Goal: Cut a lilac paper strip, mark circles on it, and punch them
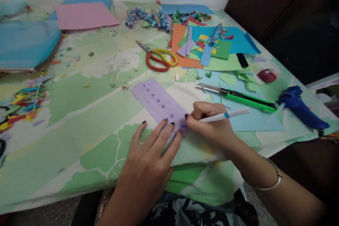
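A purple paper strip (156, 91) lies at a slant on the table, with a row of small drawn circles along it. My left hand (152, 159) rests flat with fingers spread, its fingertips on the strip's lower edge. My right hand (212, 123) is closed round a white pen (219, 116) with a blue band. The pen's tip is at the strip's right end, by a small purple mark. Just right of this hand, a green cutter (246, 99) with its blade out lies on light blue paper (259, 122).
Red and yellow scissors (159, 58) lie beyond the strip. Coloured paper sheets (225, 47) and curled paper pieces (149, 17) are at the back. A blue glue gun (302, 107) sits at the right edge, paper scraps (23, 106) and a blue folder (29, 44) at the left.
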The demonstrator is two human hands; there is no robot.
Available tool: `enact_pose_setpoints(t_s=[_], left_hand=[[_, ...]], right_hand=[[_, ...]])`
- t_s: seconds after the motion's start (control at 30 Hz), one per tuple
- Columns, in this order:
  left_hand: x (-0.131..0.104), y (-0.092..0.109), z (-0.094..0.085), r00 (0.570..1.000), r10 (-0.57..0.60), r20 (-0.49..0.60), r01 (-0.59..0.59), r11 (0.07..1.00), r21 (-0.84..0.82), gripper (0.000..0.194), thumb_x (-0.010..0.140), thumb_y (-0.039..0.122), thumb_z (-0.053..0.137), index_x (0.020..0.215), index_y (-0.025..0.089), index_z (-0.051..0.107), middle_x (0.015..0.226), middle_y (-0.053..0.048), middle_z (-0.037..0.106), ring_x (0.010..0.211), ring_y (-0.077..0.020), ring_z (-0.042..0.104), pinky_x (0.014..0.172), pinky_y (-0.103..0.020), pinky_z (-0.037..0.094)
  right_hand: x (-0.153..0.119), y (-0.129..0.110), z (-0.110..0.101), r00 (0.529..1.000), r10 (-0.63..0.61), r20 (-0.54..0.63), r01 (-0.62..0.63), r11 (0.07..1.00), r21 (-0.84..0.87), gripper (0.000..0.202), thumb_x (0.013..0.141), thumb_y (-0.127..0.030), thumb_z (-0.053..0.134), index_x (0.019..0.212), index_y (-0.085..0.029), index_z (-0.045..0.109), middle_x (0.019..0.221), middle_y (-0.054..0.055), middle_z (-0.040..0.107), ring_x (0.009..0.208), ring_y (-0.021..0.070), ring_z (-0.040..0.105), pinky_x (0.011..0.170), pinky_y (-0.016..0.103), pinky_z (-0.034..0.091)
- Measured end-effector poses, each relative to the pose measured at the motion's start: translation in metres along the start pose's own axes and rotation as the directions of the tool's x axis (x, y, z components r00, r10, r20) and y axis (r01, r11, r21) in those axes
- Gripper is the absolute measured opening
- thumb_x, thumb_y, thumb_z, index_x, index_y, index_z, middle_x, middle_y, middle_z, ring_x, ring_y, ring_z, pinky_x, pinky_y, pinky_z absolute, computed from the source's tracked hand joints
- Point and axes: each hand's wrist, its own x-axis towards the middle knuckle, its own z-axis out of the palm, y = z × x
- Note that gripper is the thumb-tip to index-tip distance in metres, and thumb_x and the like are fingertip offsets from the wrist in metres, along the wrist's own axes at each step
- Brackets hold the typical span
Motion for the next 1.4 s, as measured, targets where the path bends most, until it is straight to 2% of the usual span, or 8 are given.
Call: enact_pose_setpoints(t_s=[0.3,0.63,0.93,1.1,1.4], left_hand=[[-0.0002,-0.0004,-0.0018,1.000,0.007,0.013,-0.007,1.000,0.000,0.051,0.078,0.020,0.058,0.128,0.015,0.051,0.132,-0.011,0.054,0.127,-0.0285,0.043,0.105,-0.057,0.027],[-0.0011,0.0005,-0.0017,1.000,0.004,0.014,-0.004,1.000,0.000,0.050,0.079,0.023,0.059,0.128,0.016,0.051,0.132,-0.011,0.055,0.127,-0.0286,0.044,0.106,-0.056,0.026],[0.0003,0.0002,-0.0014,1.000,0.007,0.007,-0.007,1.000,0.006,0.049,0.080,0.023,0.058,0.128,0.016,0.051,0.131,-0.012,0.055,0.127,-0.0288,0.044,0.106,-0.056,0.026],[-0.0007,0.0008,-0.0020,1.000,0.004,0.008,-0.004,1.000,0.001,0.049,0.078,0.020,0.057,0.127,0.015,0.052,0.131,-0.012,0.056,0.127,-0.0292,0.044,0.105,-0.057,0.026],[0.0004,0.0004,-0.0024,1.000,0.010,0.007,-0.010,1.000,0.002,0.048,0.079,0.021,0.056,0.127,0.015,0.052,0.132,-0.011,0.055,0.127,-0.0291,0.044,0.104,-0.057,0.027]], right_hand=[[-0.0003,-0.0011,0.0005,0.999,0.041,0.032,-0.042,0.999,0.023,0.037,0.072,-0.011,0.059,0.052,-0.018,0.029,0.048,-0.008,0.030,0.048,0.0048,0.026,0.043,0.021,0.021],[-0.0002,-0.0016,0.0000,0.999,0.000,0.041,-0.002,0.999,0.035,0.036,0.066,-0.005,0.057,0.051,-0.018,0.027,0.046,-0.009,0.028,0.046,0.0037,0.023,0.041,0.019,0.018],[0.0004,0.0010,-0.0002,0.999,0.030,-0.010,-0.030,0.999,0.012,0.036,0.068,-0.005,0.056,0.052,-0.018,0.026,0.049,-0.008,0.025,0.049,0.0052,0.023,0.044,0.021,0.019],[0.0003,0.0008,0.0008,0.999,0.032,0.009,-0.032,0.999,0.026,0.038,0.072,-0.010,0.058,0.052,-0.018,0.027,0.048,-0.008,0.028,0.048,0.0053,0.024,0.044,0.021,0.021],[-0.0009,-0.0009,-0.0004,0.999,0.014,0.050,-0.016,0.999,0.041,0.036,0.068,-0.007,0.058,0.051,-0.018,0.029,0.046,-0.008,0.029,0.047,0.0042,0.024,0.042,0.020,0.020]])
